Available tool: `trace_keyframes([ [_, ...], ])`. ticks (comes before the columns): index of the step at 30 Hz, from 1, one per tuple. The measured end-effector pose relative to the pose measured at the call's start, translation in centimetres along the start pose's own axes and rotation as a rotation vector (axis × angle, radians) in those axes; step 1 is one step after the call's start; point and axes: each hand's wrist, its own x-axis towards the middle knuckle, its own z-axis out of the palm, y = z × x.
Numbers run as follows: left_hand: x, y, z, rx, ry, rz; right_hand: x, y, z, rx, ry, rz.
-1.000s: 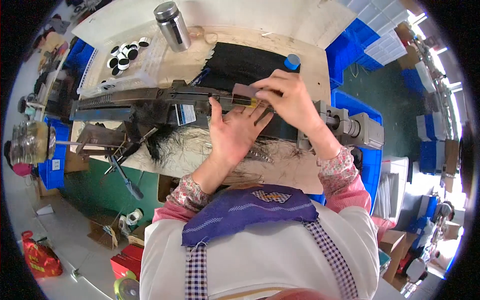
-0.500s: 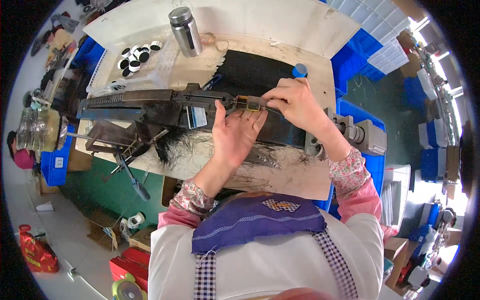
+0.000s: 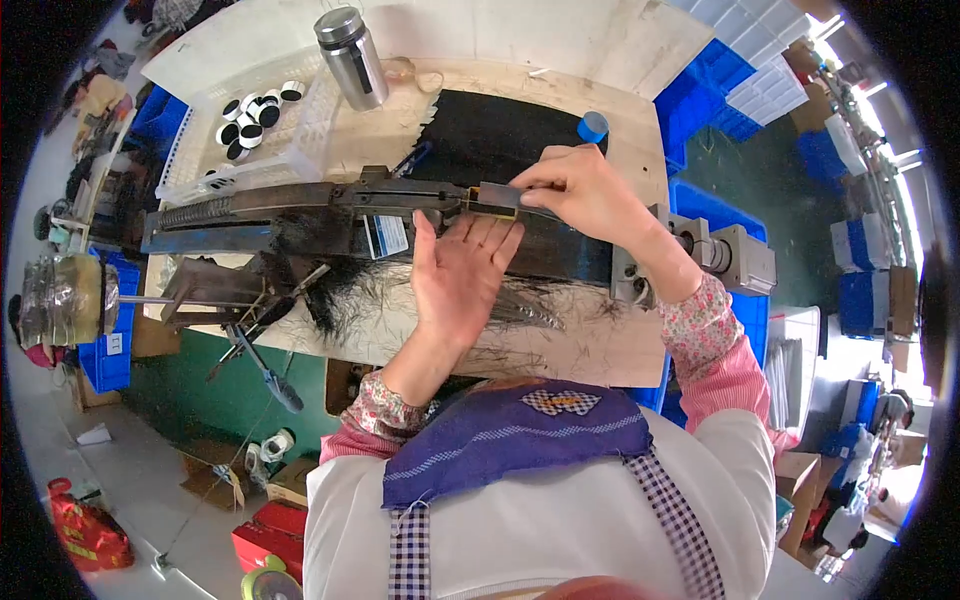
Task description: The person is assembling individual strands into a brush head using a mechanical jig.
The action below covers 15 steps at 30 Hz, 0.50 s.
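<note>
My left hand (image 3: 455, 285) is open, palm up, with its fingertips just under a small grey metal piece with a yellow edge (image 3: 498, 195). That piece sits at the right end of a long dark metal bench device (image 3: 400, 196), which has a coil spring (image 3: 200, 212) along its left part. Above it, my right hand (image 3: 590, 195) is closed, thumb and fingers pinching near the grey piece's right end. What exactly lies between those fingers is partly hidden. Dark fibres (image 3: 335, 290) hang from the device left of my left hand.
Behind my hands lies a black sheet (image 3: 490, 135) with a blue cap (image 3: 592, 127) at its corner. Further left are a steel flask (image 3: 352, 62) and a clear basket (image 3: 300, 165) of round white-and-black pieces (image 3: 250, 125). A metal motor-like unit (image 3: 740, 262) stands at the right edge.
The grey piece now shows its flat top face, where its open yellow-edged frame showed before. My right hand has moved slightly left; the whole view has shifted a little.
</note>
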Motion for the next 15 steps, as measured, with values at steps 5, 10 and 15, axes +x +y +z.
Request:
trace_keyframes([
  [5,0.0,0.3,0.1,0.052,-0.001,-0.021,0.2,0.4,0.4,-0.08,-0.012,-0.078],
  [10,0.3,0.7,0.3,0.031,-0.025,-0.044,-0.4,-0.6,-0.1,-0.234,0.005,-0.106],
  [15,0.5,0.8,0.3,0.032,-0.002,-0.074,-0.8,0.1,-0.2,-0.276,0.049,-0.131],
])
